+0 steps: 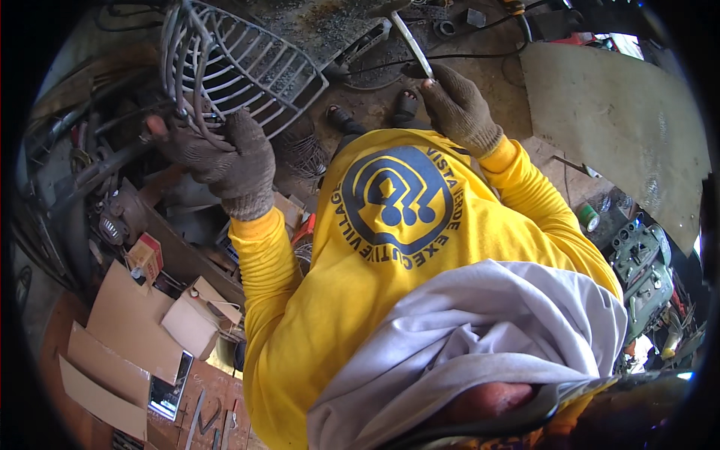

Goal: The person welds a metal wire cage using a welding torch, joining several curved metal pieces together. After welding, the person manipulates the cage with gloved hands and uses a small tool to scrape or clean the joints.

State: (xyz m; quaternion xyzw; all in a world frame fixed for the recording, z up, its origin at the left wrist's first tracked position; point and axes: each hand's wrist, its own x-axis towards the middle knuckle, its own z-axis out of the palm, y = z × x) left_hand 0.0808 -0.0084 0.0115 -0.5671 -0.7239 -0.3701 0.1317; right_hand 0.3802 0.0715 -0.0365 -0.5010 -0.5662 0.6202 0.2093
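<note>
The left hand, in a brown knitted glove [232,165], is curled tight on the low bars of a grey metal cage made of curved bars [238,73]. The right hand, in a brown knitted glove [465,112], pinches the near end of a thin, pale, straight metal stick [412,46] between thumb and fingers.

In the head view, both gloves look woolly and ribbed, with dark, dirty patches. One bare fingertip pokes out of the left glove. The yellow long-sleeved shirt [300,341] is soft and bunches up at the left arm. The pale grey cloth [480,322] lies in loose folds. The brown flat cardboard [131,319] has straight edges, and the big dull grey-tan sheet [615,127] is smooth with a curved side.

The left fingers are partly hidden by the glove and bars. The cage's top is cut off by the upper edge. The stick's far end is hard to see by the dark, speckled metal top [315,26]. The dark shapes at far left are too dim to name.

The cage is at the upper left, tilted. Its bars run side by side like ribs, joined by longer bars, and look rough and dull.
</note>
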